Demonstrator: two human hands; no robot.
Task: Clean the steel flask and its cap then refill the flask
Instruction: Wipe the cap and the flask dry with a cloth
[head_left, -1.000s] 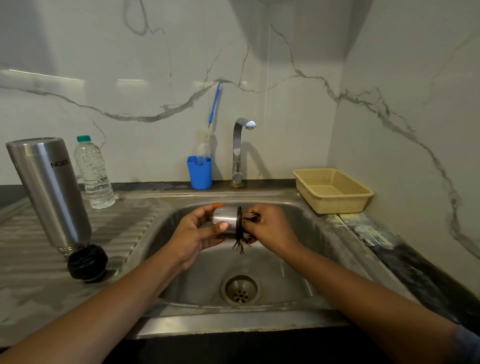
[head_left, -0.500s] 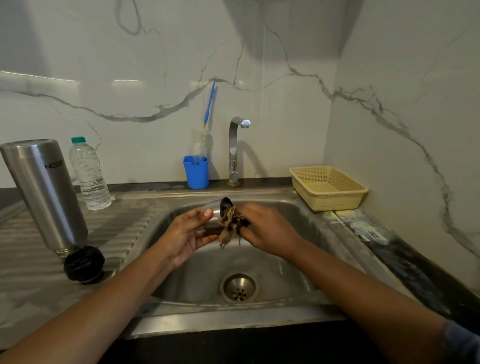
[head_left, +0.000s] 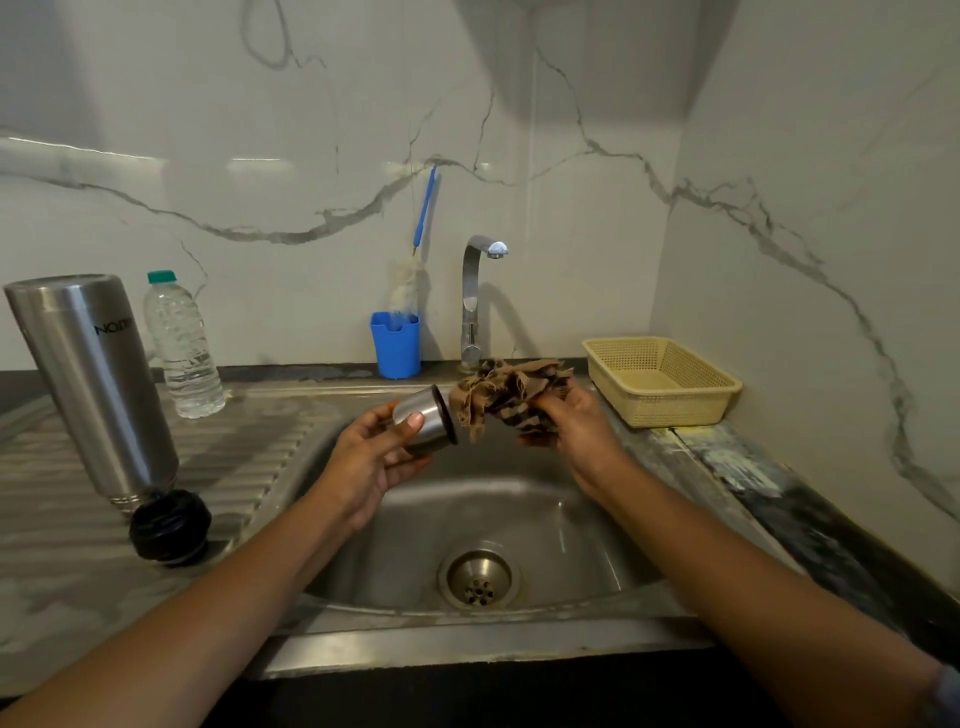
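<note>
Cloth (head_left: 511, 397) pulled clear of cap (head_left: 423, 420); right hand (head_left: 582, 428) partly hidden beneath.

You have two hands in view: one left hand (head_left: 371, 457) and one right hand (head_left: 576, 426). Count one steel flask (head_left: 93, 384), one steel cap (head_left: 423, 421) and one black stopper (head_left: 170, 527). There is one checked cloth (head_left: 511, 397). You also have one plastic water bottle (head_left: 182, 348) with one green lid, one blue plastic holder (head_left: 396, 345) and one bottle brush (head_left: 415, 265) with a blue handle. There is one yellow plastic basket (head_left: 660, 382). The surface (head_left: 52, 597) has one steel sink (head_left: 571, 519), and that sink has one tap (head_left: 475, 301) and one drain (head_left: 478, 578).
</note>
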